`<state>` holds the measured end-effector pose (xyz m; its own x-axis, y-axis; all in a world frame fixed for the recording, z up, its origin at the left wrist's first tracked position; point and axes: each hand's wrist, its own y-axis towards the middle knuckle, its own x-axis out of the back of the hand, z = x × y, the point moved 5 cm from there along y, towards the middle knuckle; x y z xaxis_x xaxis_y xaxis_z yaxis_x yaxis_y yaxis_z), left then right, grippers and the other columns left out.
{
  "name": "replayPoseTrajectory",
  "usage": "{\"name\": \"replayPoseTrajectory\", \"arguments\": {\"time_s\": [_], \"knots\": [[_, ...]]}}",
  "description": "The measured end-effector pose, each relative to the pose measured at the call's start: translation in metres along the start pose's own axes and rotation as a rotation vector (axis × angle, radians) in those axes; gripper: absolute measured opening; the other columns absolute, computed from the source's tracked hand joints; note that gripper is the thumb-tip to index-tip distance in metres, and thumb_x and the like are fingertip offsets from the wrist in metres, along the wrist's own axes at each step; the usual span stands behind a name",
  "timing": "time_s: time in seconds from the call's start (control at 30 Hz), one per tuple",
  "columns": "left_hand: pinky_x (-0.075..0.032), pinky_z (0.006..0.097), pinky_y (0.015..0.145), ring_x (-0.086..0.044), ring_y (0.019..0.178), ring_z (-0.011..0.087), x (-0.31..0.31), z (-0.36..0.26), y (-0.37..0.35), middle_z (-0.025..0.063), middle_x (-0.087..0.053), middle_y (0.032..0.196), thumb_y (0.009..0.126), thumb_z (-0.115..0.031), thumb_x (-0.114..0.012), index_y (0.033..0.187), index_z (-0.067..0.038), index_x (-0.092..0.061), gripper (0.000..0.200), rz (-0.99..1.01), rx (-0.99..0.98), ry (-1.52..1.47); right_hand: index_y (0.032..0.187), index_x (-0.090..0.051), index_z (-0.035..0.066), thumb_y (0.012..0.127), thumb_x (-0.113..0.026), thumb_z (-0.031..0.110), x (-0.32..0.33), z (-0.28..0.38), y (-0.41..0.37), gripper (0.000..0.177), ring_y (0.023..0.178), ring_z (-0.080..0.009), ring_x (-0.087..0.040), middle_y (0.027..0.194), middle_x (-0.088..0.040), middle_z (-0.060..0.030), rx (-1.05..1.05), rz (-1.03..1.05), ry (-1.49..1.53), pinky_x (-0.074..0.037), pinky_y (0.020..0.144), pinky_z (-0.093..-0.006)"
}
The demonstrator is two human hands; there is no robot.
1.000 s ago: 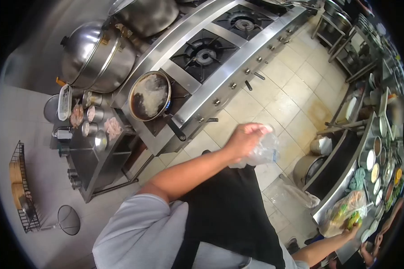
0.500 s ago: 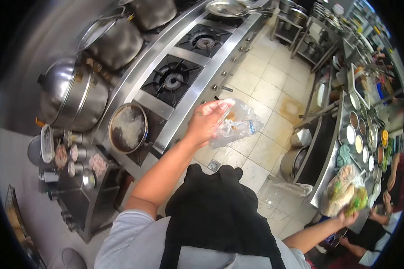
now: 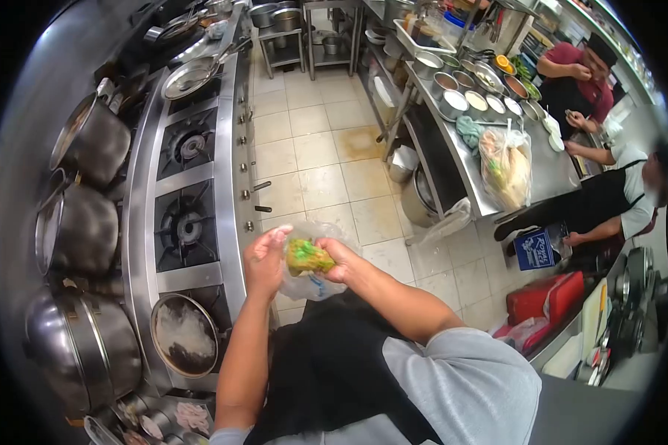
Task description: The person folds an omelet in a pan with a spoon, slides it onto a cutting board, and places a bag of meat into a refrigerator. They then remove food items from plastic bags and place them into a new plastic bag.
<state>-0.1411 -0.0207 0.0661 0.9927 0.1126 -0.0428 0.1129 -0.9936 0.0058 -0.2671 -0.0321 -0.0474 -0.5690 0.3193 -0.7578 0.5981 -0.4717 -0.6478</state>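
Note:
My left hand (image 3: 265, 261) holds a small clear plastic bag (image 3: 309, 285) open in front of my apron. My right hand (image 3: 339, 259) grips a clump of green and yellow vegetables (image 3: 307, 256) at the mouth of that bag. Both hands meet close together above the tiled floor, just right of the stove (image 3: 188, 185).
The stove carries a pan of white food (image 3: 182, 336), large steel pots (image 3: 82, 230) and a wok (image 3: 188, 77). A steel counter (image 3: 557, 174) at right bears a full vegetable bag (image 3: 506, 169) and several bowls. Two people (image 3: 616, 196) stand beyond it. A tiled aisle (image 3: 312, 148) runs between.
My right hand left the big bag on the counter and came to my left hand with a clump of greens. My view turned, so the stove now lies at left.

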Motion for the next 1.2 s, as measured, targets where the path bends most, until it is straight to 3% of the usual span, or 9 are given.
{"name": "replayPoseTrajectory", "arguments": {"time_s": [0.27, 0.33, 0.43, 0.57, 0.7, 0.83, 0.9, 1.0, 1.2], "knots": [[-0.042, 0.0201, 0.063, -0.052, 0.066, 0.0033, -0.012, 0.025, -0.015, -0.0001, -0.062, 0.075, 0.094, -0.023, -0.059, 0.1, 0.003, -0.066, 0.028, 0.077, 0.112, -0.187, 0.099, -0.054, -0.007, 0.084, -0.052, 0.012, 0.054, -0.037, 0.046, 0.024, 0.074, -0.0284, -0.062, 0.086, -0.059, -0.0169, 0.258, -0.201, -0.271, -0.051, 0.063, -0.0406], [-0.034, 0.0192, 0.049, -0.043, 0.052, 0.0014, -0.012, 0.018, -0.01, -0.0028, -0.054, 0.063, 0.094, -0.024, -0.058, 0.098, 0.002, -0.065, 0.027, 0.045, 0.095, -0.218, 0.104, -0.058, -0.005, 0.086, -0.053, 0.017, 0.078, -0.03, 0.056, 0.029, 0.077, -0.0289, -0.063, 0.088, -0.063, -0.0187, 0.54, -0.254, -1.146, -0.051, 0.067, -0.0401], [-0.031, 0.0207, 0.041, -0.04, 0.044, 0.0032, -0.005, 0.006, -0.004, -0.0023, -0.05, 0.058, 0.095, -0.024, -0.057, 0.096, 0.001, -0.064, 0.026, -0.035, 0.19, -0.306, 0.108, -0.059, -0.002, 0.087, -0.054, 0.023, 0.09, -0.035, 0.029, 0.034, 0.079, -0.0323, -0.064, 0.093, -0.066, -0.0205, 0.765, -0.174, -1.681, -0.05, 0.071, -0.0399], [-0.027, 0.0205, 0.034, -0.036, 0.039, 0.0046, 0.009, -0.009, 0.001, -0.0036, -0.044, 0.055, 0.096, -0.023, -0.053, 0.097, -0.002, -0.064, 0.024, -0.084, 0.168, -0.315, 0.109, -0.059, -0.005, 0.08, -0.067, 0.029, 0.058, -0.024, -0.038, 0.045, 0.083, -0.0324, -0.065, 0.091, -0.065, -0.0213, 0.499, -0.308, -1.813, -0.05, 0.074, -0.0398], [-0.034, 0.0201, 0.04, -0.042, 0.045, 0.0039, 0.018, -0.013, -0.006, -0.003, -0.05, 0.06, 0.094, -0.025, -0.057, 0.096, -0.001, -0.063, 0.025, -0.055, 0.134, -0.346, 0.099, -0.061, 0.004, 0.071, -0.076, 0.024, -0.015, -0.006, -0.132, 0.037, 0.072, -0.0329, -0.06, 0.078, -0.061, -0.0161, 1.865, -0.51, -1.924, -0.047, 0.071, -0.0424], [-0.046, 0.021, 0.057, -0.053, 0.063, 0.0048, -0.001, -0.015, -0.007, 0.0004, -0.061, 0.076, 0.094, -0.023, -0.058, 0.098, 0.0, -0.064, 0.024, 0.159, 0.049, -0.355, 0.093, -0.06, 0.004, 0.078, -0.07, 0.023, 0.01, 0.026, -0.108, 0.026, 0.063, -0.0331, -0.056, 0.074, -0.06, -0.013, 1.843, -0.859, -1.913, -0.046, 0.065, -0.0371], [-0.047, 0.0215, 0.062, -0.055, 0.068, 0.0055, 0.003, -0.017, -0.002, 0.0014, -0.062, 0.082, 0.095, -0.023, -0.057, 0.098, 0.0, -0.064, 0.024, 0.167, 0.027, -0.3, 0.087, -0.058, 0.004, 0.086, -0.061, 0.023, 0.058, 0.051, -0.066, 0.019, 0.06, -0.0256, -0.054, 0.07, -0.059, -0.0096, 1.082, -0.601, -1.518, -0.045, 0.064, -0.0332], [-0.044, 0.0201, 0.058, -0.052, 0.063, 0.0043, 0.007, -0.018, 0.002, -0.0005, -0.06, 0.076, 0.095, -0.025, -0.057, 0.098, -0.001, -0.064, 0.025, 0.164, 0.064, -0.302, 0.087, -0.052, 0.006, 0.093, -0.053, 0.023, 0.072, 0.06, -0.064, 0.018, 0.065, -0.0106, -0.049, 0.076, -0.056, -0.003, 1.033, -0.452, -1.103, -0.044, 0.063, -0.0276], [-0.047, 0.0231, 0.07, -0.056, 0.077, 0.0073, 0.027, 0.013, 0.003, 0.0029, -0.064, 0.087, 0.094, -0.02, -0.057, 0.095, 0.002, -0.064, 0.023, 0.079, 0.209, -0.213, 0.084, -0.049, 0.011, 0.093, -0.048, 0.021, 0.014, 0.035, -0.086, 0.013, 0.055, -0.0072, -0.044, 0.072, -0.053, -0.001, 1.004, -0.285, -0.671, -0.034, 0.044, -0.0232]]}}
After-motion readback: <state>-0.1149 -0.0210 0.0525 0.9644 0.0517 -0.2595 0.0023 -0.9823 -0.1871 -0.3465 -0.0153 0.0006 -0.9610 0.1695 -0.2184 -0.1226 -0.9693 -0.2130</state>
